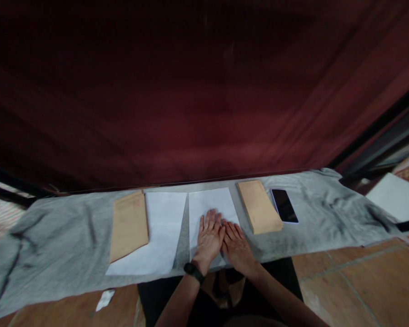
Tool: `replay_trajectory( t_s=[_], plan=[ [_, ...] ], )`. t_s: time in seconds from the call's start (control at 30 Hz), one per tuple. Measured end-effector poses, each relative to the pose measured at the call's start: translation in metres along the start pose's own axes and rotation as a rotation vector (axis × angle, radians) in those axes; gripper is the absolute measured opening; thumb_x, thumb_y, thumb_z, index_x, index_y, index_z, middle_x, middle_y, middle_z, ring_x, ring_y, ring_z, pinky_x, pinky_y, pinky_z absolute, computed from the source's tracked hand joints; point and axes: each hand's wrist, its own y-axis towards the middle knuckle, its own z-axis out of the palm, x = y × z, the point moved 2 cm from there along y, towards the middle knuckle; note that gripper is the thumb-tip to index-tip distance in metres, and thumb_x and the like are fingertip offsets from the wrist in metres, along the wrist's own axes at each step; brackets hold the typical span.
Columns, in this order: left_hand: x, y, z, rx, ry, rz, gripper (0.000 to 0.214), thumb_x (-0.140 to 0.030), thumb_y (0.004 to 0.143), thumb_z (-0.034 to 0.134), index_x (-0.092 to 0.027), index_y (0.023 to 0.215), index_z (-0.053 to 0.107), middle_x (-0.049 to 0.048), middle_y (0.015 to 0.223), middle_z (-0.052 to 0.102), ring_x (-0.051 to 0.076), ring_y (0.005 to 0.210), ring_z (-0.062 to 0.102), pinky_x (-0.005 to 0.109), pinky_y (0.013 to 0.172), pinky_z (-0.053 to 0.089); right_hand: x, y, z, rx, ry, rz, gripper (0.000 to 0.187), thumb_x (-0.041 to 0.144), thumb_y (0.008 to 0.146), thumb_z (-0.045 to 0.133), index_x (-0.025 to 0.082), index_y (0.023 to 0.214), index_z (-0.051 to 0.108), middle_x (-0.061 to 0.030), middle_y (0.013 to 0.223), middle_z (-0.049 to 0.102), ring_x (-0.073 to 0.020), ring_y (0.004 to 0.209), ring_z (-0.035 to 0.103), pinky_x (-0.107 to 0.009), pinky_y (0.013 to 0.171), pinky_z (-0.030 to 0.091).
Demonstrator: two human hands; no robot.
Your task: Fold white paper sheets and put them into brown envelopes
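My left hand point(209, 236), with a dark band on its wrist, lies flat on a sheet of white paper point(213, 200). My right hand point(236, 245) rests flat on the same sheet, its fingers stretched out and touching the left hand near the thumb. Both hands cover the middle and lower part of the sheet. To the left, another white sheet point(165, 227) lies partly under a brown envelope point(129, 227). Right of my hands sits a stack of brown envelopes point(259, 204).
A grey cloth point(320, 213) covers the narrow surface. A phone point(284, 205) with a dark screen lies beside the envelope stack. Behind rises a dark red panel point(204, 127). A scrap of white paper point(105, 299) is on the tiled floor point(354, 286).
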Motion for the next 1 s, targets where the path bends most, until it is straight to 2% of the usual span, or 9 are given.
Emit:
replay_trajectory(
  t_s=[0.13,0.37,0.53,0.7,0.83,0.93,1.0],
  plan=[
    [0.015,0.000,0.003,0.015,0.015,-0.002,0.058,-0.045,0.102,0.039,-0.022,0.155,0.036,0.0098,0.163,0.033,0.025,0.152,0.026,0.052,0.124,0.025,-0.001,0.000,-0.005,-0.007,0.019,0.011,0.044,0.028,0.101,0.047,0.019,0.144,0.053,-0.0119,0.153,0.048,-0.0269,0.144,0.041,-0.050,0.119,0.032],
    [0.039,-0.015,-0.005,0.036,0.057,-0.083,0.065,-0.048,0.101,0.038,-0.014,0.156,0.032,0.0132,0.164,0.029,0.025,0.153,0.023,0.047,0.124,0.025,-0.011,-0.014,-0.012,0.004,0.032,0.019,0.056,0.033,0.102,0.047,0.017,0.155,0.037,-0.0142,0.160,0.036,-0.0289,0.147,0.037,-0.049,0.119,0.033],
    [0.044,-0.025,-0.014,0.037,0.096,-0.083,0.066,-0.048,0.102,0.035,-0.009,0.156,0.031,0.0151,0.163,0.030,0.025,0.153,0.023,0.046,0.125,0.022,-0.020,-0.029,-0.014,0.018,0.056,0.032,0.060,0.037,0.102,0.047,0.019,0.158,0.032,-0.0129,0.162,0.033,-0.0306,0.146,0.038,-0.049,0.119,0.033],
    [0.043,-0.043,-0.025,0.063,0.125,-0.057,0.060,-0.041,0.102,0.038,-0.011,0.155,0.034,0.0146,0.162,0.033,0.026,0.153,0.024,0.051,0.126,0.017,-0.024,-0.036,-0.015,0.029,0.047,0.033,0.063,0.038,0.103,0.046,0.020,0.160,0.027,-0.0123,0.163,0.030,-0.0316,0.145,0.039,-0.050,0.120,0.032],
    [0.036,-0.070,-0.035,0.113,0.078,0.045,0.061,-0.042,0.101,0.044,-0.018,0.155,0.033,0.0114,0.163,0.032,0.025,0.153,0.024,0.050,0.125,0.020,-0.026,-0.037,-0.013,0.034,0.054,0.035,0.064,0.038,0.103,0.045,0.022,0.161,0.023,-0.0112,0.164,0.029,-0.0323,0.146,0.038,-0.052,0.119,0.032],
    [0.026,-0.087,-0.045,0.179,0.019,0.200,0.071,-0.054,0.097,0.050,-0.024,0.157,0.028,0.0091,0.166,0.027,0.026,0.154,0.020,0.056,0.124,0.016,-0.027,-0.039,-0.012,0.038,0.068,0.038,0.063,0.038,0.104,0.044,0.021,0.161,0.023,-0.0107,0.164,0.027,-0.0328,0.146,0.037,-0.052,0.119,0.032],
    [0.021,-0.092,-0.051,0.226,-0.008,0.250,0.077,-0.058,0.093,0.053,-0.026,0.158,0.026,0.0090,0.166,0.025,0.028,0.155,0.018,0.061,0.123,0.014,-0.027,-0.039,-0.012,0.040,0.079,0.037,0.063,0.039,0.104,0.044,0.021,0.161,0.024,-0.0103,0.165,0.026,-0.0330,0.147,0.036,-0.052,0.120,0.031]
  ],
)
